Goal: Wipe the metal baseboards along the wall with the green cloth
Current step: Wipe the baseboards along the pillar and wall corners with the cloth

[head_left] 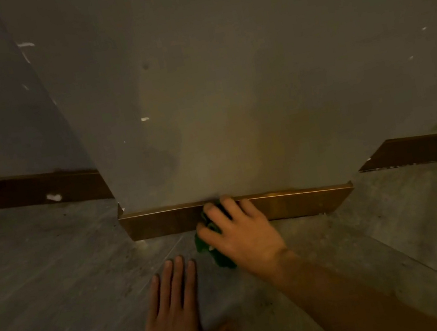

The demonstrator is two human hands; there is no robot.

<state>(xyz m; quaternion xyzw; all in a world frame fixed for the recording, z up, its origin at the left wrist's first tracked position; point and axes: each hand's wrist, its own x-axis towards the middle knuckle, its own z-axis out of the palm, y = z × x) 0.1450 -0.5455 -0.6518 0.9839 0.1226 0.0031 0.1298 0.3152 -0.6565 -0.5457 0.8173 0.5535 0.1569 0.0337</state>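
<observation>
Right hand (pixel 237 232) presses the green cloth (pixel 217 248) against the front face of the metal baseboard (pixel 160 223), roughly mid-length on the short section that wraps the projecting wall (pixel 216 107). Grip: fingers spread and curled over the bunched cloth, fingertips reaching the baseboard's top edge; thumb side pins the cloth low. A tail of cloth hangs out below the palm onto the floor (pixel 56 281), right at the floor's edge where it meets the baseboard. Left hand (pixel 174 316) lies flat on the floor, palm down, fingers extended, holding nothing, just bracing.

Risks from here:
- Cloth is wadded, not flat, so contact patch looks small. A pass may leave streaks or skip the lower strip near the floor.
- Loose tail drags on the floor, which looks gritty and speckled. It can pick up dirt and smear it back on the metal, maybe scratch the finish.
- Fingertips ride the top lip; bare skin on the metal leaves prints, and the outer corners of this section (pixel 349 186) look sharp, so a fast sweep to the right end could snag cloth or nick a finger.
- Further baseboard runs at far left (pixel 26 190) and far right (pixel 427 147) sit recessed, well apart from this one. Reaching them without shifting the braced left hand means overreach and loss of pressure.
- Light is dim; missed spots are hard to judge.
</observation>
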